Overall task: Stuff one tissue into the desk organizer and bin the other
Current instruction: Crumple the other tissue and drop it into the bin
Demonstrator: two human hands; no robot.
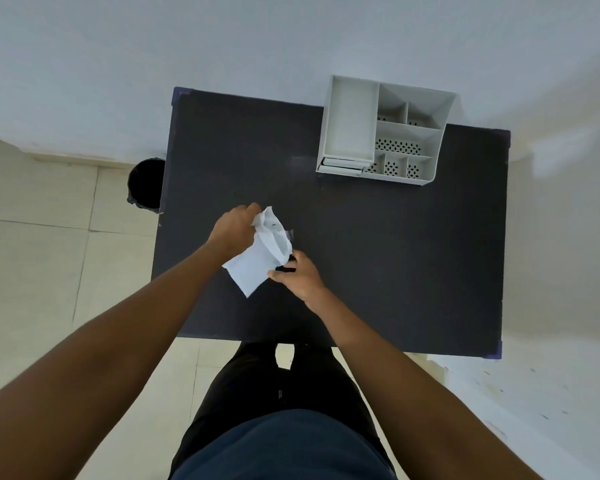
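Observation:
White tissue [260,258] is held over the middle of the dark table [395,254]. My left hand [234,228] grips its upper left edge. My right hand [297,277] pinches its lower right side, with something dark under the fingers. I cannot tell whether it is one tissue or two stacked. The white desk organizer [350,123] stands at the table's far side, right of centre, with several open compartments. A black bin [145,183] stands on the floor by the table's left edge.
A pale wall runs behind the table. Cream floor tiles [49,254] lie to the left. My legs in dark trousers [284,393] stand at the table's near edge.

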